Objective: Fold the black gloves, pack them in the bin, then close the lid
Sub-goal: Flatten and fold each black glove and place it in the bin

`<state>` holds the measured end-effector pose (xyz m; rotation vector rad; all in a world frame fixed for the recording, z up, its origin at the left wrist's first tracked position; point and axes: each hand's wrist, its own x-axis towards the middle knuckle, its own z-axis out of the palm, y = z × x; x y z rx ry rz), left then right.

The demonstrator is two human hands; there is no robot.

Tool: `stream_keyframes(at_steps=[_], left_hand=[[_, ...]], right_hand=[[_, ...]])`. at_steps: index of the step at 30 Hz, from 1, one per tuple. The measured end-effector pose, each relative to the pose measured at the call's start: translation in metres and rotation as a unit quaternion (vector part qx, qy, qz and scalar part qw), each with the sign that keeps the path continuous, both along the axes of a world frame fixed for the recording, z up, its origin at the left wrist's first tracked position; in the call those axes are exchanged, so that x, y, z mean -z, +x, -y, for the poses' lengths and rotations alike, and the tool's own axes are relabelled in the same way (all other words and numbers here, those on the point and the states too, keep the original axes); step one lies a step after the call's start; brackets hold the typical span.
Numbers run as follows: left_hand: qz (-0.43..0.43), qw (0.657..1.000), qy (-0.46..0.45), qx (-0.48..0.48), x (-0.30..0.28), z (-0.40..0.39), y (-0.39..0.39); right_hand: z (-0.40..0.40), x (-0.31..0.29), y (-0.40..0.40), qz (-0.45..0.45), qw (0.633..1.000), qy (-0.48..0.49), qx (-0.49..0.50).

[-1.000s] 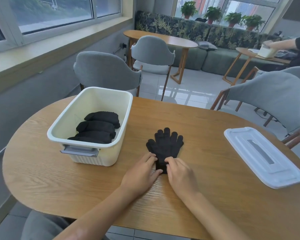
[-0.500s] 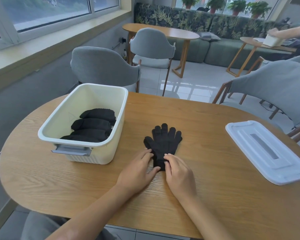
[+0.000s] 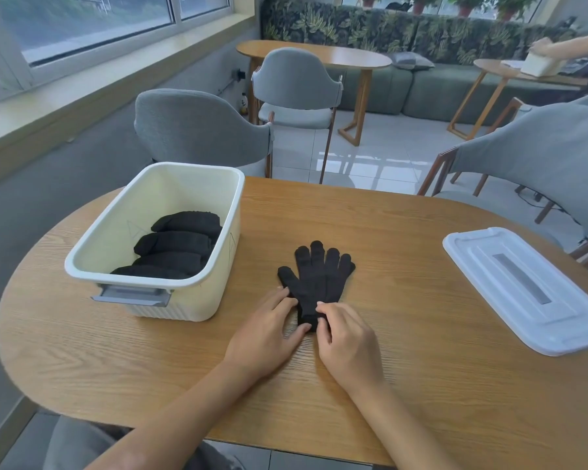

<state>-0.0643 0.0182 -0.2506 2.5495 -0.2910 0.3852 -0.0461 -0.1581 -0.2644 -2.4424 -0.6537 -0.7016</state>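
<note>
Since the earlier frames the right hand [image 3: 348, 340] has changed grip: its fingers, flat on the cuff before, are now curled and pinching the cuff edge of the flat black gloves [image 3: 316, 278]. The left hand [image 3: 267, 329] has stayed where it was, and the gloves have not shifted on the table [image 3: 404, 334].

Counts: one cream bin [image 3: 214, 266], one white lid [image 3: 526, 288], four folded black glove bundles [image 3: 177, 244] in the bin, one flat glove stack on the table (whether it is one glove or two laid together, cannot tell). Two hands, both bare.

Left hand: fingers nearly straight and spread, resting on the left side of the cuff, thumb tip at the cuff's near end. Not clamped. Right hand: fingers bent, pinching the cuff's right edge.

Flat gloves lie around the middle of the table, glove fingers pointing to the far edge, cuff toward the near edge. Bin sits at the left end of the table, open, bundles stacked in a row along its near-right part. Lid lies flat at the right end, apart from the bin, its near corner close to the table's right edge.

Three grey chairs [image 3: 197, 130] stand beyond the table.
</note>
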Motion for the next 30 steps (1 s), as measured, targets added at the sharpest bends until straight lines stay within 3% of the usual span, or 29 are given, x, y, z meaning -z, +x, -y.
stream_keyframes(at_steps=[13,19,23,30], left_hand=[[-0.033,0.999,0.006,-0.009,0.008,-0.003,0.000],[0.009,1.000,-0.004,0.007,0.002,-0.004,-0.001],[0.052,0.995,0.054,0.062,0.009,-0.004,0.001],[0.065,0.991,0.054,0.102,0.019,-0.004,0.008]], right_hand=[[0.002,-0.006,-0.002,-0.030,0.999,0.040,0.020],[0.006,-0.001,0.009,-0.150,0.983,0.081,0.068],[0.006,-0.001,0.009,-0.159,0.983,0.071,0.056],[0.005,0.000,0.012,-0.160,0.985,0.045,0.037]])
